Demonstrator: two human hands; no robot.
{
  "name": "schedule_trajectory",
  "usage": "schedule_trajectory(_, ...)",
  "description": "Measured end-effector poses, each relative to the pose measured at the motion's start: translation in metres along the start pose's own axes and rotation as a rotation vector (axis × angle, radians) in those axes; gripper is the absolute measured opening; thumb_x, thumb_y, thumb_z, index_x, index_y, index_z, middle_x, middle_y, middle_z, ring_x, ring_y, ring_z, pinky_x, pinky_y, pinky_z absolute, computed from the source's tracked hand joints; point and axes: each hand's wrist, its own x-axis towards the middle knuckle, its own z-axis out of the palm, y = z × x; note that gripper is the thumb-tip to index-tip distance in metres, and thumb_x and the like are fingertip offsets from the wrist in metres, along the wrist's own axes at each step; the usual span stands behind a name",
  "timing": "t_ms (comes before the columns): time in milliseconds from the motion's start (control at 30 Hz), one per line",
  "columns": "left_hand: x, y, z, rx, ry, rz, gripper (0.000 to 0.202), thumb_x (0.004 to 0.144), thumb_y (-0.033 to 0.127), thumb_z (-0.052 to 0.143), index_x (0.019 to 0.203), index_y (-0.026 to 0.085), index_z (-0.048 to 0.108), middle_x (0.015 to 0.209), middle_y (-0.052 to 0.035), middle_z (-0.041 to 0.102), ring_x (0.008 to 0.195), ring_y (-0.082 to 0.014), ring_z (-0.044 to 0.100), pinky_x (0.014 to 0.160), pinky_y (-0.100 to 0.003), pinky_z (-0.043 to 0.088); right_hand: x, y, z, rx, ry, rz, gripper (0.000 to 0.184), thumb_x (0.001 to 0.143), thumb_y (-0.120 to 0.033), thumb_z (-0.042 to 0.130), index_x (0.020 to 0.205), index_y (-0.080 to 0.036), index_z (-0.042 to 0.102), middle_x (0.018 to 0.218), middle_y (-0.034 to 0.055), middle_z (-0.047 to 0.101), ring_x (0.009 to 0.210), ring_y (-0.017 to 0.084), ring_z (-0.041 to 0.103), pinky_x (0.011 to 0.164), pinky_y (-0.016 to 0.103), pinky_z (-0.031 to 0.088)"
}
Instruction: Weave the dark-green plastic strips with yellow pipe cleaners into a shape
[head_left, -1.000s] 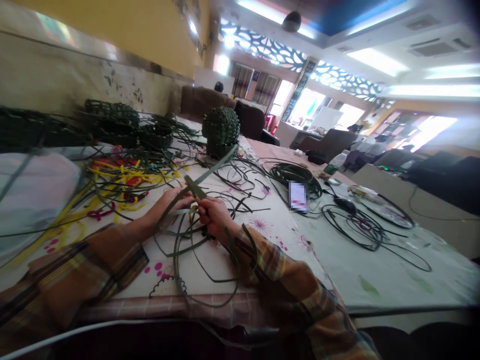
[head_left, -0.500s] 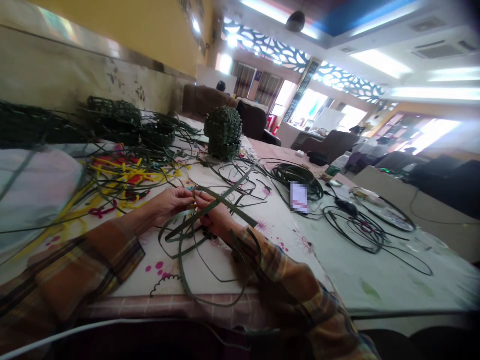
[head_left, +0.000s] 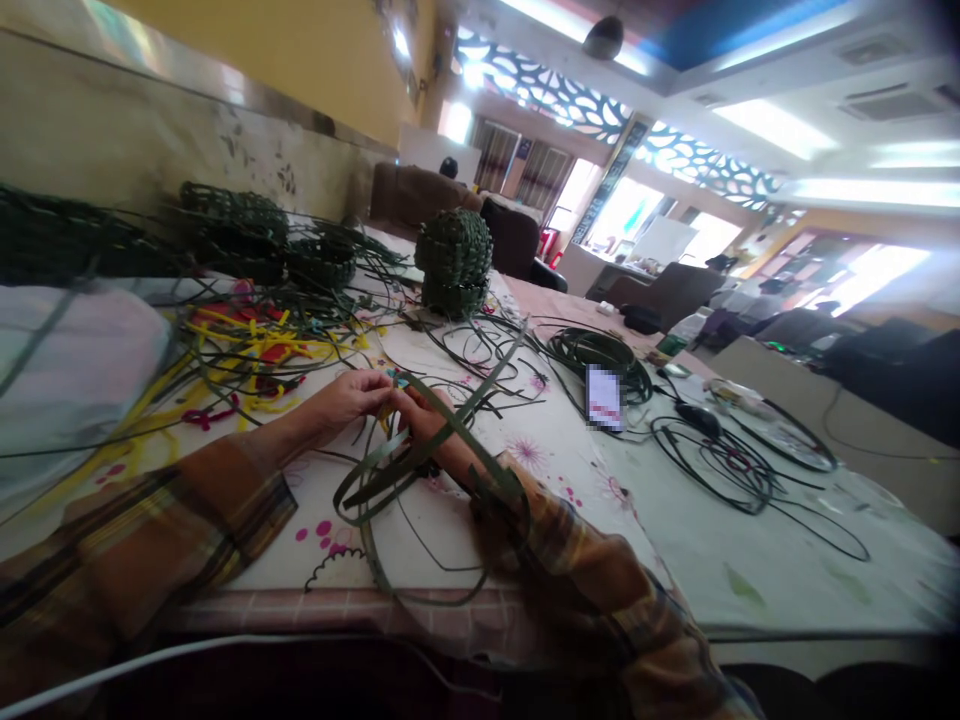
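Both hands meet at the fingertips above the desk (head_left: 566,450); the left hand (head_left: 349,405) comes in from the left, palm side inward, thumb and forefinger pinching at the head of the green strip (head_left: 480,452); the right hand (head_left: 427,425) is closed in a pinch at the same place, its tips beside those of the left; how the material passes between the fingers is too small to tell.

Position of strip: on the right-hand side of the pinch point; its long axis runs from the fingertips down and to the right, over the back of the right hand toward the right cuff (head_left: 555,520); the right hand is therefore the nearer along most of its length, the left hand being near the head only. A second green strip (head_left: 491,378) runs on the opposite diagonal, from upper right to lower left; the two cross above the right hand; slack loops (head_left: 390,590) hang below, toward the desk edge. A woven green piece (head_left: 454,250) stands beyond the hands, well apart.
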Motion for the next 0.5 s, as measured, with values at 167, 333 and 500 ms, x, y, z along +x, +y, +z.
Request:
schedule_trajectory(167,0.000,0.006,-0.003,0.277,-0.054,0.235,0.025,0.087,0.041,0.055,0.081,0.018,0.059,0.074,-0.0025,0.058,0.072,-0.0186,0.053,0.069,-0.031,0.045,0.002,0.000,-0.007,0.088,-0.096,0.019,0.034,0.092,-0.047,0.054,0.077,-0.017,0.057,0.048,-0.0057,0.052,0.034,0.005,0.041,0.035,0.016,0.029)
schedule_trajectory(333,-0.003,0.018,-0.003,0.403,0.006,0.390,0.021,0.088,0.036,0.052,0.076,0.018,0.052,0.078,-0.0028,0.053,0.076,-0.0182,0.049,0.073,-0.031,0.040,0.005,0.000,-0.017,0.186,-0.251,-0.027,0.043,0.091,-0.057,0.052,0.077,-0.017,0.057,0.041,-0.0065,0.050,0.031,0.006,0.036,0.032,0.017,0.025)
schedule_trajectory(500,-0.007,0.021,0.000,0.046,-0.109,0.008,0.022,0.076,0.038,0.061,0.073,0.017,0.053,0.065,0.0008,0.045,0.059,-0.0135,0.039,0.055,-0.026,0.031,0.006,-0.005,-0.023,0.038,-0.269,-0.029,0.041,0.089,-0.053,0.058,0.073,-0.016,0.056,0.041,-0.0076,0.047,0.032,0.005,0.036,0.032,0.016,0.026)
